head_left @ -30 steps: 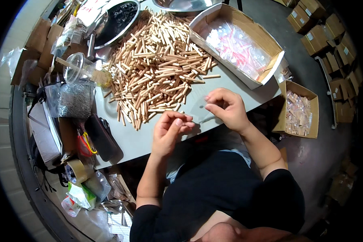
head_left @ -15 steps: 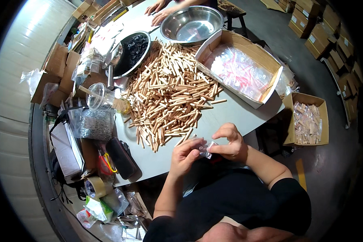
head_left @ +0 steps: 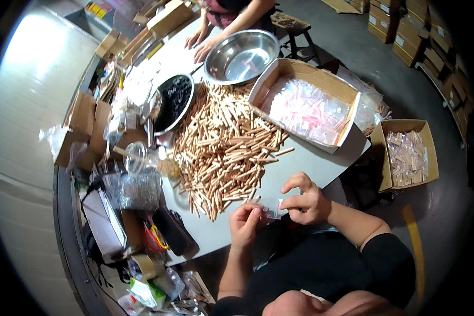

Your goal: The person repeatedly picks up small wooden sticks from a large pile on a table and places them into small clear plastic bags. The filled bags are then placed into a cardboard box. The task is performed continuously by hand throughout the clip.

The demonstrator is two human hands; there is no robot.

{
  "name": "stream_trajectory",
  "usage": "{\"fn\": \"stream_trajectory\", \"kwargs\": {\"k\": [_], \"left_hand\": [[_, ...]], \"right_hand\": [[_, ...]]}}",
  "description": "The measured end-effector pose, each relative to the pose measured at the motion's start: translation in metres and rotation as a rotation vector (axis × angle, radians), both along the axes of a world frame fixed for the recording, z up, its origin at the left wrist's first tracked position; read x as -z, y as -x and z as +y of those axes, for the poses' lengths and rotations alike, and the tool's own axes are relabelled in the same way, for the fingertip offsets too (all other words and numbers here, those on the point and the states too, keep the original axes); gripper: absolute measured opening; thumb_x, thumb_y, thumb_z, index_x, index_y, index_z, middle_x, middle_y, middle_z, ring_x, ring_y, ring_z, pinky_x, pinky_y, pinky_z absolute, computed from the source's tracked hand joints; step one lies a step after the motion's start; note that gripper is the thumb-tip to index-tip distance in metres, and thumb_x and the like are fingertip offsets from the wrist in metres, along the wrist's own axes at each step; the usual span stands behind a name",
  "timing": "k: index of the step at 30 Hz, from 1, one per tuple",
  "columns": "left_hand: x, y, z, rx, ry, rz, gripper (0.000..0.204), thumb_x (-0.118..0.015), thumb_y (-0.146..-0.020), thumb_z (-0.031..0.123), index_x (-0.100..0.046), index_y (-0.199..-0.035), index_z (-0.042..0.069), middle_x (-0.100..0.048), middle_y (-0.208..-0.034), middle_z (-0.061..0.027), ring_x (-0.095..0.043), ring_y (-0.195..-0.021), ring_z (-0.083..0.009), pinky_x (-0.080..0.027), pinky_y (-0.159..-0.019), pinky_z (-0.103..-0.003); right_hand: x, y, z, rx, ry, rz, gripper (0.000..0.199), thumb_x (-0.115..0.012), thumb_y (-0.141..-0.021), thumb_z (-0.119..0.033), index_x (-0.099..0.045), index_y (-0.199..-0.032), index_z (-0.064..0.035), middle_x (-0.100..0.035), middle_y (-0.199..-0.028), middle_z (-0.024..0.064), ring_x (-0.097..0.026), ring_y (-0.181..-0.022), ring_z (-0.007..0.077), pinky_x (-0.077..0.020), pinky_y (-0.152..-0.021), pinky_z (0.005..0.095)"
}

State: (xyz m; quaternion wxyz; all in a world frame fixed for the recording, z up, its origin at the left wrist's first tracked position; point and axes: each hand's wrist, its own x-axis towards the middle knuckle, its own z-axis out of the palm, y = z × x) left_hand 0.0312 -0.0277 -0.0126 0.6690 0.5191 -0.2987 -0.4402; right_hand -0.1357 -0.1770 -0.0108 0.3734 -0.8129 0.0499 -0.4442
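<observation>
A small clear plastic bag (head_left: 271, 207) is held in front of me, just off the table's near edge. My left hand (head_left: 244, 222) is closed, pinching the bag's left side between thumb and fingers. At the bag's right edge is my right hand (head_left: 308, 204), with fingertips pinching it and one finger raised and bent above. Just beyond my left hand lies a large heap of short wooden dowels (head_left: 226, 152). What the bag contains is too small to make out.
A cardboard tray (head_left: 347, 118) of clear and pink-marked bags stands right, with a steel basin (head_left: 242, 58) and a bowl of black pieces (head_left: 176, 102) behind. A carton of filled bags (head_left: 407, 158) sits lower right. Clutter includes a dark case (head_left: 175, 231). A co-worker's hands (head_left: 203, 45) work at the far end.
The view has shifted, so the table sits lower and more of the co-worker shows. Both hands still hold the small bag, which now lies flatter and more stretched between them.
</observation>
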Motion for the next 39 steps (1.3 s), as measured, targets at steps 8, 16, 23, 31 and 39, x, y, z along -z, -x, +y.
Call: {"fn": "stream_trajectory", "kwargs": {"k": [8,16,23,31,39], "left_hand": [[-0.003,0.008,-0.004,-0.020,-0.039,-0.211,0.016,-0.058,-0.098,0.010,-0.065,-0.096,-0.005,-0.067,-0.090,-0.0084,-0.060,-0.079,-0.0131,-0.048,-0.074,-0.025],[0.001,0.008,-0.008,-0.048,-0.030,-0.401,0.021,-0.058,-0.099,0.014,-0.067,-0.092,-0.004,-0.066,-0.088,-0.0041,-0.056,-0.073,-0.0094,-0.044,-0.069,-0.023],[0.000,0.008,-0.005,-0.047,-0.183,-0.309,0.023,-0.056,-0.099,0.012,-0.067,-0.091,-0.006,-0.065,-0.086,-0.0074,-0.056,-0.077,-0.0121,-0.044,-0.069,-0.026],[-0.004,0.005,-0.006,0.025,-0.172,-0.311,0.027,-0.055,-0.099,0.014,-0.066,-0.084,-0.005,-0.061,-0.081,-0.0068,-0.051,-0.068,-0.0114,-0.039,-0.061,-0.024],[-0.007,0.008,-0.008,0.012,-0.180,-0.275,0.027,-0.056,-0.098,0.013,-0.063,-0.078,-0.004,-0.059,-0.078,-0.0066,-0.049,-0.064,-0.0101,-0.037,-0.059,-0.023]], "right_hand": [[-0.006,-0.014,0.002,0.103,0.118,0.074,0.017,-0.081,-0.074,-0.022,-0.073,-0.087,-0.0159,-0.058,-0.111,0.0046,-0.056,-0.102,0.0260,-0.0462,-0.087,0.0380],[0.003,-0.012,0.005,0.116,0.173,0.016,0.016,-0.078,-0.074,-0.018,-0.073,-0.088,-0.0165,-0.059,-0.114,0.0023,-0.056,-0.104,0.0243,-0.0455,-0.090,0.0373],[0.003,-0.010,0.005,0.116,0.176,-0.009,0.017,-0.076,-0.075,-0.016,-0.072,-0.091,-0.0157,-0.058,-0.117,0.0026,-0.055,-0.107,0.0241,-0.0445,-0.092,0.0369],[0.005,-0.011,0.003,0.089,0.146,0.037,0.013,-0.075,-0.078,-0.018,-0.070,-0.089,-0.0152,-0.055,-0.120,0.0021,-0.052,-0.112,0.0231,-0.0434,-0.095,0.0372],[0.004,-0.009,0.003,0.091,0.243,0.102,0.013,-0.065,-0.085,-0.021,-0.068,-0.094,-0.0117,-0.054,-0.120,0.0014,-0.048,-0.114,0.0208,-0.0405,-0.096,0.0358]]}}
